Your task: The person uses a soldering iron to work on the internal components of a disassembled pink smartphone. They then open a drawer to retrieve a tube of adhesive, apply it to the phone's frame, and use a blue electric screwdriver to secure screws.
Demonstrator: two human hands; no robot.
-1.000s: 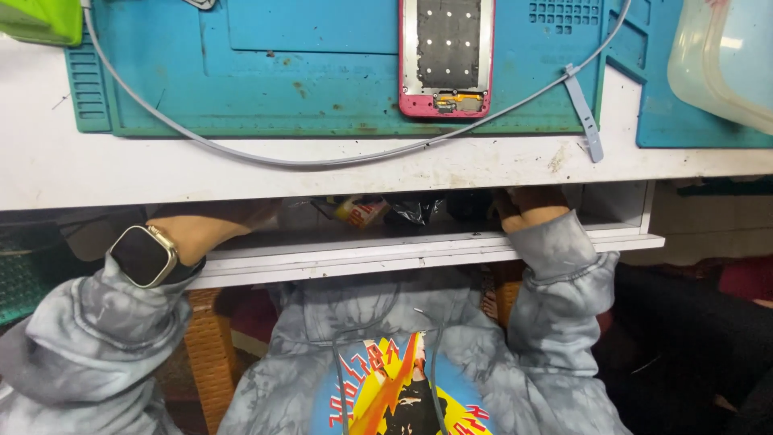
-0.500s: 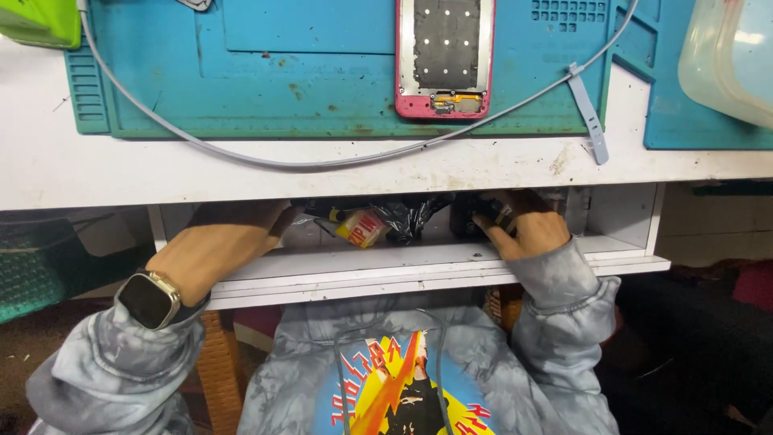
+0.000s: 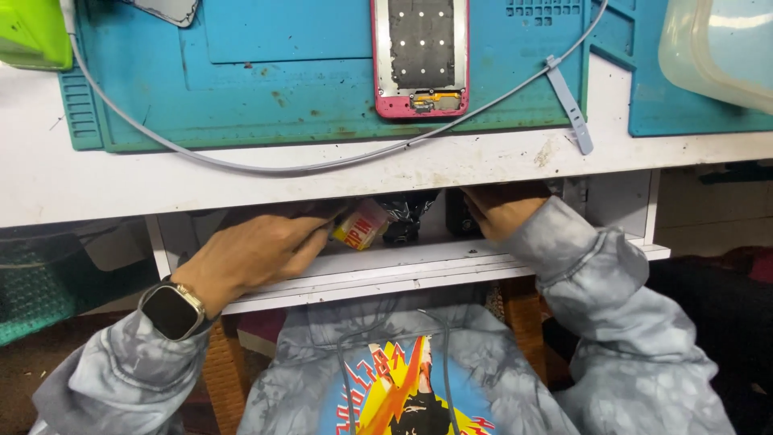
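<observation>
Both hands' fingertips were hidden under the desktop [image 3: 322, 189] inside the drawer [image 3: 386, 270]. Drawer contents were mostly in shadow. Tub [image 3: 717, 48] and green thing [image 3: 32, 32] were cut off by the frame edges.

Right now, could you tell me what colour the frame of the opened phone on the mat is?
Pink-red frame on the phone, clearest in the head view.

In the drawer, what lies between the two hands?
In the head view, a small yellow-and-red packet and crumpled dark wrapping lie in the open drawer between the left hand and right hand.
</observation>
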